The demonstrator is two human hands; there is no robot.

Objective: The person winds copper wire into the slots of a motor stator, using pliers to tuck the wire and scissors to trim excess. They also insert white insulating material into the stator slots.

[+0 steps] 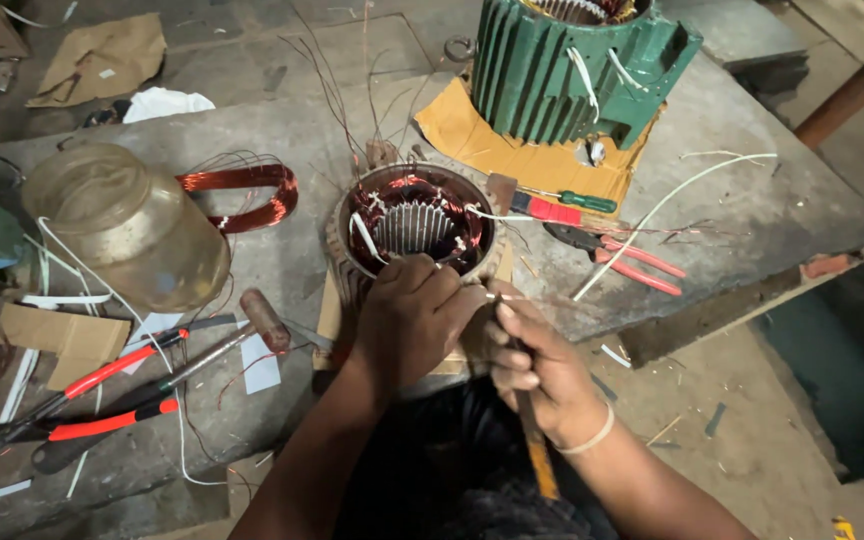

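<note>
At the grey workbench's (752,200) near edge, the left hand (414,318) rests curled on a heavy round steel stator wound with fragile copper wire (414,228); the right hand (532,365) grips a wooden-handled tool (537,455).

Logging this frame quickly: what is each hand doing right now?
Left hand: closed, pressing on the stator rim.
Right hand: closed around a wooden-handled tool.

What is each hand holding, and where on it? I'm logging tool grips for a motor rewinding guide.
The right hand grips a wooden-handled tool around its upper handle. The left hand rests on the stator rim; any hold there cannot be told.
</note>
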